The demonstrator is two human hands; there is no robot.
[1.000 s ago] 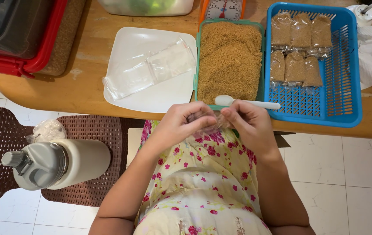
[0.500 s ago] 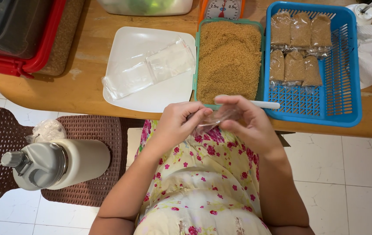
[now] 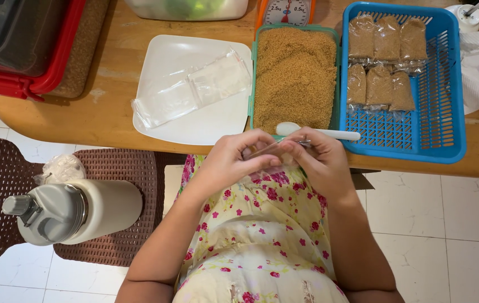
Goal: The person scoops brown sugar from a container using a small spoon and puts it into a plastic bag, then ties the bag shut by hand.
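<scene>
Head view: hands close on small clear bag

Pinched now between left hand (image 3: 225,163) and right hand (image 3: 321,163), clear bag (image 3: 270,148) held flatter than a moment ago, just before bench (image 3: 105,112) edge; white spoon (image 3: 318,132) resting on tub of brown grains (image 3: 294,76), unmoved.

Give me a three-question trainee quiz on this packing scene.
1. True or false: the blue basket holds six filled bags.
2. What lies across the front of the green tray? A) spoon B) knife C) brush
3. What do the left hand and right hand hold between them?

Key: 1 true. 2 A, a white spoon. 3 a small clear bag.
</scene>
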